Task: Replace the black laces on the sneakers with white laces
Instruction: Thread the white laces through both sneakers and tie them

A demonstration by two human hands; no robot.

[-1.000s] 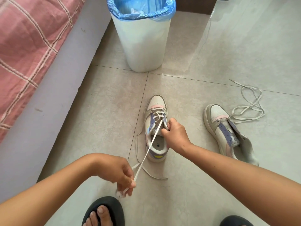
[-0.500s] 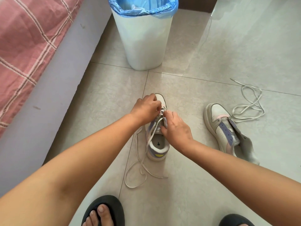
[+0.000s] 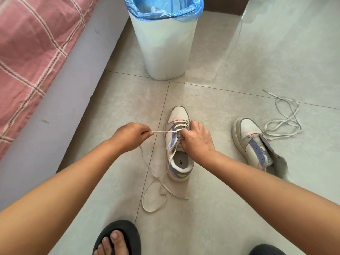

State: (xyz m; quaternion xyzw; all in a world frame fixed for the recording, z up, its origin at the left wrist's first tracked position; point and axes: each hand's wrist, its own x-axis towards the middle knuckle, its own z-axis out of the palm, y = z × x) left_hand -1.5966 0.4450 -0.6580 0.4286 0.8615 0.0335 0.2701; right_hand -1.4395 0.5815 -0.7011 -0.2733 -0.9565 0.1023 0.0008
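A white sneaker (image 3: pixel 178 115) with pink and purple panels stands on the floor, toe pointing away from me. A white lace (image 3: pixel 160 132) is threaded through its front eyelets. My left hand (image 3: pixel 129 136) pinches that lace and holds it taut out to the left of the shoe. My right hand (image 3: pixel 196 139) grips the sneaker's right side at the eyelets, fingers curled over the tongue. The lace's slack loops on the floor (image 3: pixel 154 199) near the heel. A second, unlaced sneaker (image 3: pixel 252 142) lies to the right with its tongue flopped open. Another loose white lace (image 3: pixel 284 122) lies beside it.
A white bin (image 3: pixel 165 45) with a blue liner stands just beyond the sneaker. A bed with a pink checked cover (image 3: pixel 31 45) and grey side runs along the left. My foot in a black sandal (image 3: pixel 117 238) is at the bottom edge.
My left hand went from low near my foot up to the eyelets, and has now pulled the lace sideways to the left until taut. My right hand stayed on the shoe.
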